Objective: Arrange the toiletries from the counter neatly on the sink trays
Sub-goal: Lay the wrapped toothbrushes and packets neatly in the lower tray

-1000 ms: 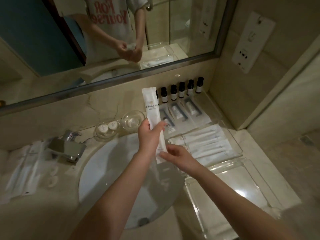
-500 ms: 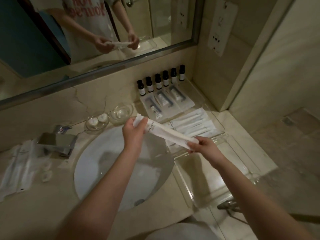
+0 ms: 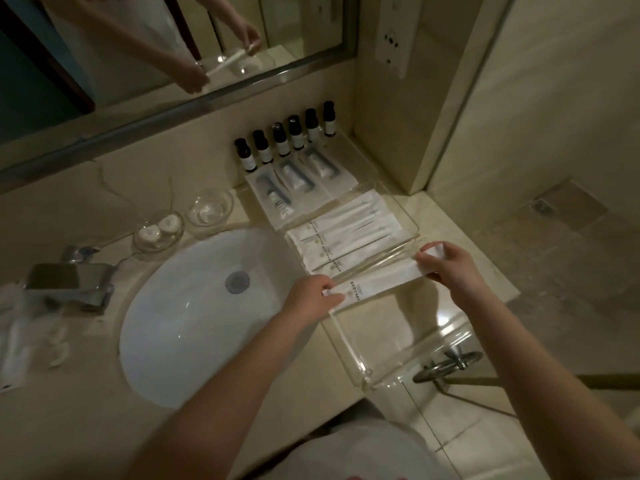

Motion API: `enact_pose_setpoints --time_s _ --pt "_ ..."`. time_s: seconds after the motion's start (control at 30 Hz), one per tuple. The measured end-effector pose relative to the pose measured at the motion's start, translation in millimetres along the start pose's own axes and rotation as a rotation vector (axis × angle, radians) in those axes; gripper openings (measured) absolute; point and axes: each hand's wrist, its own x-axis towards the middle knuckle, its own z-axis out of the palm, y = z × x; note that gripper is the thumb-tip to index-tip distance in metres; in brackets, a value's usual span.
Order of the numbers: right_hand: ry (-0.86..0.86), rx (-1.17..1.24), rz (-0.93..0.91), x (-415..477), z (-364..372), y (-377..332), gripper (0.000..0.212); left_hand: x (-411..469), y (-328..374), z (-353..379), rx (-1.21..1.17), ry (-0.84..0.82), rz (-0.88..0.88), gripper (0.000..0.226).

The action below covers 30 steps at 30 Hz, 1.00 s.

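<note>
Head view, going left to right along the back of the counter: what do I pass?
Faucet → glass dish with two round soaps → second glass dish → row of six dark-capped bottles → wall socket plate.

Marble counter (image 3: 86, 427): clear trays (image 3: 341, 336), glass dishes (image 3: 225, 199), faucet (image 3: 69, 282).

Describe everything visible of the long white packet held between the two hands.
The long white packet is a narrow, flat, paper-like wrapper with a small emblem and a line of print near its left end. It is stretched crosswise, roughly level, over the far end of the near clear tray, beside the row of similar packets. The left hand pinches its left end, the right hand its right end. Contact with the tray cannot be told.
</note>
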Motion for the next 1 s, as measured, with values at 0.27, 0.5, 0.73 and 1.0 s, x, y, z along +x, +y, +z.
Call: enact_pose_setpoints --time_s 0.27,0.5,0.73,1.0 --pt "0.075 -0.181 -0.006 25 -4 10 0.016 1 -5 10 0.463 0.100 0.225 0.029" --pt "0.175 -0.910 -0.248 20 18 21 0.049 4 -13 8 0.636 0.091 0.242 0.046" --pt "0.247 -1.119 -0.607 3 25 43 0.038 4 -11 7 0.650 0.073 0.234 0.049" --pt "-0.112 -1.304 -0.802 -30 39 75 0.039 1 -14 4 0.640 0.050 0.254 0.049"
